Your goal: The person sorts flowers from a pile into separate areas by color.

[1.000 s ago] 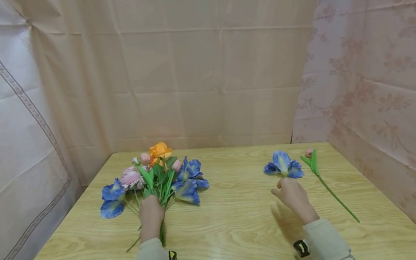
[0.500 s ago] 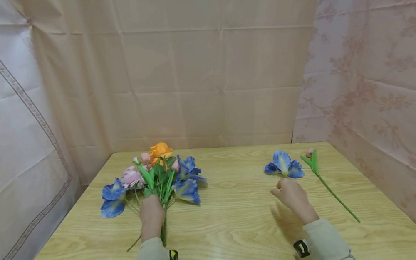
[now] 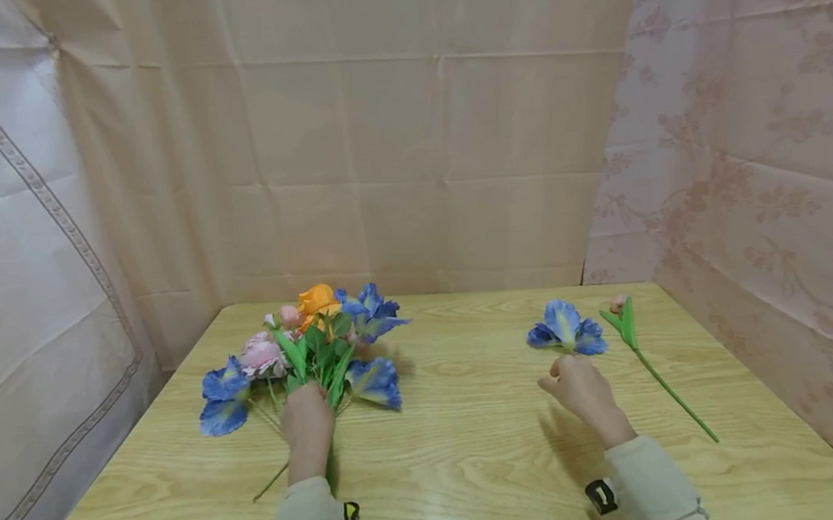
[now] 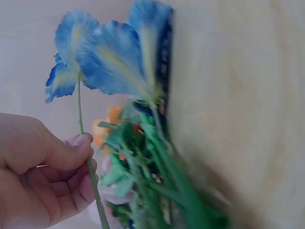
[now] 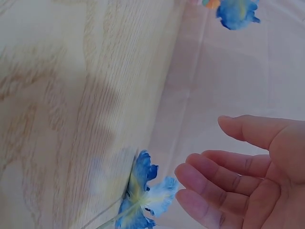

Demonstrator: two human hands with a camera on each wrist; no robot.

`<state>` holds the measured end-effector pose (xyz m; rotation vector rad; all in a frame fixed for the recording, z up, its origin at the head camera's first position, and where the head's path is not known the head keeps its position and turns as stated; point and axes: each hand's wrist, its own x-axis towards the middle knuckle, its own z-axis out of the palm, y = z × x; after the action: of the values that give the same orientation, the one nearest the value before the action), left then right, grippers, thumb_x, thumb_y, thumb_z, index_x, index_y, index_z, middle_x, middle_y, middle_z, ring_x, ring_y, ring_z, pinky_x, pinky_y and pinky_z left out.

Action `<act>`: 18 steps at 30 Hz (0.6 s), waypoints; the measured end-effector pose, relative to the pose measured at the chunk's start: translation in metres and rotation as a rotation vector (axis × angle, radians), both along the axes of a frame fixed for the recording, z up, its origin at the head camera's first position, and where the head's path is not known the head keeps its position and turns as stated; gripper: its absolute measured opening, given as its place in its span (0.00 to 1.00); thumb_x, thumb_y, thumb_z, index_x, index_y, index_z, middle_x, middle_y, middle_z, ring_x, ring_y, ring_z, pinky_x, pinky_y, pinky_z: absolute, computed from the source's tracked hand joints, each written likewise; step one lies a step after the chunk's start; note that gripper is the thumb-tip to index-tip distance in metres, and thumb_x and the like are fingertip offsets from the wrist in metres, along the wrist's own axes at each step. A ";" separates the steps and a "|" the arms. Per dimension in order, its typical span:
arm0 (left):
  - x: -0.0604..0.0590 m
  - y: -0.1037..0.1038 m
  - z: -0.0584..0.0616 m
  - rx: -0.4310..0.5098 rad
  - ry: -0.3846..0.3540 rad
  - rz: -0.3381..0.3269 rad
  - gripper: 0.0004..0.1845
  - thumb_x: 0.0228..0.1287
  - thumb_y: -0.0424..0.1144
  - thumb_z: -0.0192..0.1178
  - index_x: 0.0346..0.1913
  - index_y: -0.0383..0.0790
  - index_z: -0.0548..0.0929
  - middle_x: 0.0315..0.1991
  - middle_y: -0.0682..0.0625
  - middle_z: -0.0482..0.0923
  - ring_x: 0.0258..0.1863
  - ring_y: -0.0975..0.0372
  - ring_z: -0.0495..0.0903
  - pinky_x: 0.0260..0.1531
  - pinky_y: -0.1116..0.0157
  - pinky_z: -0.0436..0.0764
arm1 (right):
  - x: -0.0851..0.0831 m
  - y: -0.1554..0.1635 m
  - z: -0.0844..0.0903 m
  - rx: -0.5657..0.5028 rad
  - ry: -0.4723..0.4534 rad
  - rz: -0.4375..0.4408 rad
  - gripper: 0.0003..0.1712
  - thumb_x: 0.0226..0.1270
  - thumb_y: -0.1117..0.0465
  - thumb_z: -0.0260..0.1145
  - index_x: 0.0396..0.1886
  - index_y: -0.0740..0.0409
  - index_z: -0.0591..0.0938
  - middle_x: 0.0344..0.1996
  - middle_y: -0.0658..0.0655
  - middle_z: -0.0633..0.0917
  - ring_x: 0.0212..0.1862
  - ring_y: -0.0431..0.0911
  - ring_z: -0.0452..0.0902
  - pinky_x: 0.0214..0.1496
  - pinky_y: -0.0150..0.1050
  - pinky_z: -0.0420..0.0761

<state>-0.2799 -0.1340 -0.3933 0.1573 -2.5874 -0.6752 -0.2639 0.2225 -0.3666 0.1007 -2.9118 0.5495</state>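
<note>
Left hand [image 3: 305,417] was clenched round the stems of the bunch [image 3: 312,345], thumb and fingers [image 4: 71,162] pinching them low, so the heads fanned out away from the person and partly lifted off the table [image 3: 465,448]; one blue head [image 3: 369,311] stood clear above the rest. A grip low on the stems looked meant to keep the flowers together as one bundle.

Right hand [image 3: 583,390] hung released, fingers [image 5: 214,186] relaxed and apart, holding nothing, just short of the loose iris [image 3: 566,329] lying flat on the table. It was near enough to suggest a reach, but there was no contact.

Right of the iris lay a bud stem [image 3: 648,363], apart from it.

Behind: curtains [image 3: 404,127] on three sides.
</note>
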 end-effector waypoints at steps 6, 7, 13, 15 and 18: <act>0.003 0.010 0.011 0.044 0.010 -0.033 0.06 0.47 0.22 0.55 0.29 0.29 0.80 0.27 0.36 0.78 0.27 0.43 0.77 0.27 0.51 0.75 | 0.000 -0.002 0.000 -0.022 0.014 0.015 0.16 0.54 0.61 0.65 0.33 0.73 0.80 0.32 0.68 0.81 0.28 0.50 0.77 0.28 0.44 0.77; 0.003 0.012 0.011 0.051 0.017 -0.040 0.05 0.47 0.22 0.55 0.28 0.29 0.80 0.27 0.36 0.78 0.27 0.43 0.77 0.27 0.51 0.75 | 0.000 -0.003 0.000 -0.029 0.016 0.017 0.16 0.54 0.61 0.65 0.33 0.73 0.80 0.31 0.67 0.81 0.28 0.51 0.78 0.28 0.44 0.77; 0.006 0.027 0.006 0.095 0.080 -0.108 0.03 0.47 0.21 0.56 0.25 0.30 0.78 0.24 0.39 0.76 0.25 0.47 0.76 0.24 0.54 0.74 | 0.001 -0.006 -0.001 -0.076 0.040 0.038 0.13 0.54 0.62 0.64 0.31 0.71 0.81 0.28 0.64 0.82 0.32 0.54 0.78 0.32 0.46 0.76; 0.007 0.032 0.006 0.111 0.091 -0.135 0.04 0.47 0.20 0.56 0.26 0.30 0.78 0.24 0.40 0.77 0.25 0.48 0.76 0.24 0.56 0.74 | 0.002 -0.007 -0.001 -0.084 0.054 0.051 0.13 0.54 0.62 0.64 0.30 0.71 0.81 0.28 0.64 0.82 0.32 0.54 0.78 0.33 0.47 0.76; 0.007 0.039 0.007 0.155 0.095 -0.166 0.04 0.48 0.21 0.57 0.26 0.30 0.78 0.24 0.41 0.77 0.26 0.49 0.77 0.25 0.57 0.74 | 0.002 -0.008 -0.001 -0.103 0.064 0.060 0.12 0.54 0.62 0.65 0.29 0.70 0.81 0.27 0.63 0.82 0.32 0.54 0.77 0.33 0.47 0.76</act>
<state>-0.2724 -0.0955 -0.3865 -0.0404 -2.4747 -0.9212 -0.2617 0.2143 -0.3676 0.1893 -2.8206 0.6911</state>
